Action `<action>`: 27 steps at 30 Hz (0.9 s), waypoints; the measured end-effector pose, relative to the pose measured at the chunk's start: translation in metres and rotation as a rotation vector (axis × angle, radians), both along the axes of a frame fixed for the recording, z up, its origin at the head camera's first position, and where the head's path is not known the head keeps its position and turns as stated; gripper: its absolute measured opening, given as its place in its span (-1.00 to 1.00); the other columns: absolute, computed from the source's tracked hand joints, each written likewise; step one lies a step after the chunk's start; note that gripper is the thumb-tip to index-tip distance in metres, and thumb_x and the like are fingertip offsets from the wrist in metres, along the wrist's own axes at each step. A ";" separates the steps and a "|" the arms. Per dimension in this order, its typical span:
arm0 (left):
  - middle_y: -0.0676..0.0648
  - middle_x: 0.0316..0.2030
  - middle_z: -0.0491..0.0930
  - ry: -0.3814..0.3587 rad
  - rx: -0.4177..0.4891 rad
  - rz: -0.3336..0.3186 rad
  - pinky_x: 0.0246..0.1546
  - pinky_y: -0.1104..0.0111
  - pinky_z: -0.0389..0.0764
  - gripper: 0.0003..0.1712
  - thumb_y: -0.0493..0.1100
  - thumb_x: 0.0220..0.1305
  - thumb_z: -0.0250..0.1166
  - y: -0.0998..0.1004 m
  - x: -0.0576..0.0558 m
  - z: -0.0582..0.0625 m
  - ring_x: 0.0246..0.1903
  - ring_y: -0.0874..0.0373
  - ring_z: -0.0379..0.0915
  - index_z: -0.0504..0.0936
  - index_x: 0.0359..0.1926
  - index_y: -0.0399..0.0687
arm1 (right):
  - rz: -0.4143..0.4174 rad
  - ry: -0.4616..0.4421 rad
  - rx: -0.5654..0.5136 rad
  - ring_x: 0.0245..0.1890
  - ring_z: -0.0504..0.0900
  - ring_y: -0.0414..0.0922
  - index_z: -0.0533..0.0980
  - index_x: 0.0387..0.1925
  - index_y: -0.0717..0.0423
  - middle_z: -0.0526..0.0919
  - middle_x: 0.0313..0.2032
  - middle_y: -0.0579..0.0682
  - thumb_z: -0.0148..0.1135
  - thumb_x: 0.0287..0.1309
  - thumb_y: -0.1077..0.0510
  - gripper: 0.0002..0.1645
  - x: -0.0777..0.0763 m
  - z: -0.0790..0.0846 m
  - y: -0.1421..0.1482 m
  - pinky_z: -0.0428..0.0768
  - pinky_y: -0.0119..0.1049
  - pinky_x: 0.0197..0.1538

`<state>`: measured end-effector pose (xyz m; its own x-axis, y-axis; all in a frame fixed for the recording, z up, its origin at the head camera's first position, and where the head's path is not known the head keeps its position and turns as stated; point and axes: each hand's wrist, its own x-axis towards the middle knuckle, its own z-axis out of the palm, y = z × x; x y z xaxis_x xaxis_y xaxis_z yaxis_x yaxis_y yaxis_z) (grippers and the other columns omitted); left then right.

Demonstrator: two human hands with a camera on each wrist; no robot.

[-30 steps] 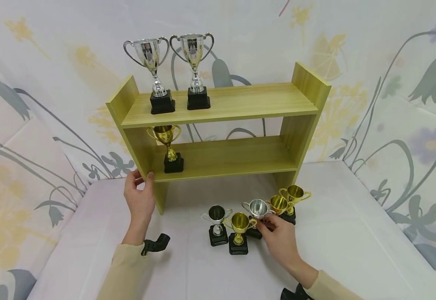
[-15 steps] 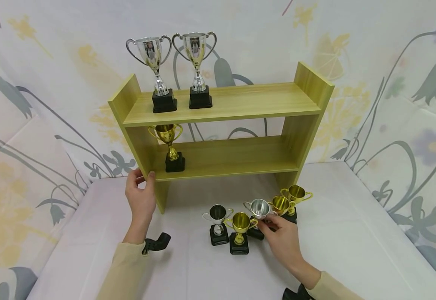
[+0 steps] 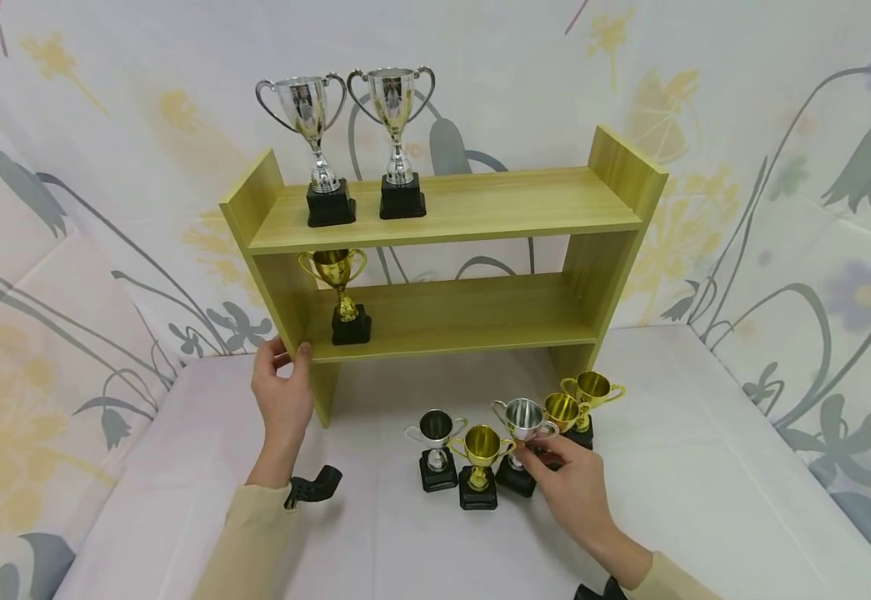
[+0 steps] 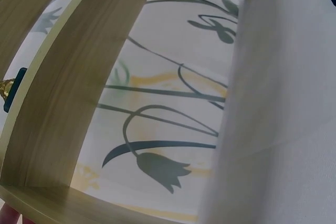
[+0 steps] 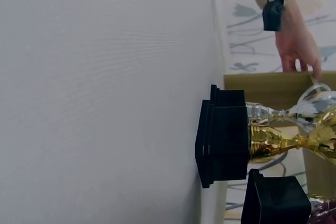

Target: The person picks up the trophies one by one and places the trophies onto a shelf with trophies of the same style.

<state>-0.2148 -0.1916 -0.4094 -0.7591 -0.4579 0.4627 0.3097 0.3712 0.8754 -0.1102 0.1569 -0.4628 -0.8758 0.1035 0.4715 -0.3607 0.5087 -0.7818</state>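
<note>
My right hand (image 3: 576,483) pinches a small silver trophy cup (image 3: 523,421) by its stem, below the bowl. Its black base (image 5: 278,200) shows low in the right wrist view; whether it touches the table I cannot tell. Close on its left stand a small gold trophy (image 3: 478,467) and another small silver one (image 3: 436,450). Two gold trophies (image 3: 593,390) stand behind my right hand, partly hidden by it. At the left, my left hand (image 3: 282,404) grips the side panel of the wooden shelf (image 3: 435,350), thumb on its front edge.
Two tall silver trophies (image 3: 399,137) stand on the left of the top board. A gold trophy (image 3: 345,292) stands at the left end of the middle board. White cloth covers the table (image 3: 705,467), and a flowered cloth (image 3: 780,208) hangs behind and at the sides.
The silver trophy in my right hand has come slightly towards me, its base now beside the gold trophy's base. My left hand keeps its grip on the shelf.
</note>
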 end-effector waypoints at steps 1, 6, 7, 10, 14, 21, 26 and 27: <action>-0.13 -0.13 0.49 -0.002 0.001 0.000 -0.24 0.34 0.48 -0.71 -0.21 0.39 0.21 0.000 0.000 0.000 -0.13 0.19 0.39 0.54 0.04 -0.29 | -0.003 -0.003 0.001 -0.44 0.67 -0.27 0.73 -0.32 0.07 0.76 -0.36 -0.11 0.51 -0.03 0.33 -0.80 0.001 0.001 0.001 0.60 -0.46 -0.37; -0.13 -0.14 0.49 0.001 0.008 0.004 -0.25 0.36 0.48 -0.71 -0.22 0.38 0.22 0.000 0.000 0.001 -0.14 0.19 0.40 0.55 0.04 -0.29 | -0.006 -0.010 0.018 -0.47 0.66 -0.27 0.73 -0.35 0.06 0.75 -0.39 -0.12 0.51 -0.03 0.30 -0.84 0.005 0.003 0.005 0.59 -0.45 -0.42; -0.13 -0.14 0.49 0.001 0.010 0.005 -0.26 0.37 0.48 -0.71 -0.22 0.38 0.22 0.000 0.000 0.001 -0.14 0.20 0.40 0.55 0.04 -0.29 | -0.007 -0.010 0.023 -0.48 0.65 -0.27 0.73 -0.35 0.06 0.75 -0.40 -0.12 0.52 -0.03 0.30 -0.84 0.006 0.004 0.006 0.58 -0.44 -0.45; -0.12 -0.14 0.49 0.004 0.011 0.004 -0.27 0.40 0.48 -0.72 -0.23 0.38 0.22 0.000 0.001 0.001 -0.15 0.20 0.40 0.55 0.03 -0.29 | -0.007 -0.006 0.036 -0.50 0.63 -0.28 0.72 -0.37 0.05 0.74 -0.42 -0.14 0.52 -0.05 0.32 -0.83 0.007 0.006 0.008 0.55 -0.40 -0.49; -0.12 -0.13 0.49 0.007 0.003 -0.003 -0.27 0.42 0.48 -0.71 -0.22 0.39 0.21 0.000 0.000 0.001 -0.14 0.20 0.40 0.55 0.04 -0.30 | 0.002 0.011 0.036 -0.47 0.63 -0.28 0.72 -0.39 0.04 0.74 -0.41 -0.15 0.52 -0.08 0.35 -0.80 0.008 0.011 0.012 0.55 -0.38 -0.47; -0.12 -0.11 0.49 -0.007 0.002 -0.009 -0.26 0.41 0.48 -0.70 -0.20 0.40 0.20 0.000 0.001 0.001 -0.13 0.21 0.39 0.54 0.06 -0.28 | 0.024 -0.015 0.031 -0.40 0.66 -0.28 0.71 -0.38 0.02 0.74 -0.40 -0.18 0.50 -0.06 0.35 -0.79 0.008 0.017 0.015 0.54 -0.37 -0.46; -0.13 -0.11 0.49 -0.002 0.016 -0.006 -0.22 0.35 0.47 -0.70 -0.20 0.40 0.21 0.000 0.000 0.000 -0.12 0.19 0.39 0.54 0.06 -0.29 | 0.043 -0.038 0.024 -0.38 0.67 -0.27 0.71 -0.37 0.03 0.74 -0.39 -0.18 0.49 -0.03 0.35 -0.81 0.009 0.020 0.015 0.57 -0.34 -0.44; -0.13 -0.11 0.48 -0.002 0.017 -0.006 -0.22 0.35 0.47 -0.70 -0.20 0.40 0.21 0.000 0.000 -0.001 -0.12 0.19 0.39 0.54 0.06 -0.29 | 0.048 -0.039 0.023 -0.37 0.67 -0.27 0.71 -0.37 0.03 0.74 -0.38 -0.17 0.49 -0.03 0.35 -0.81 0.009 0.021 0.015 0.57 -0.35 -0.43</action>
<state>-0.2146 -0.1915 -0.4100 -0.7626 -0.4611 0.4537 0.3104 0.3546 0.8820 -0.1009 0.1716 -0.4421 -0.8974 0.0507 0.4383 -0.3543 0.5092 -0.7843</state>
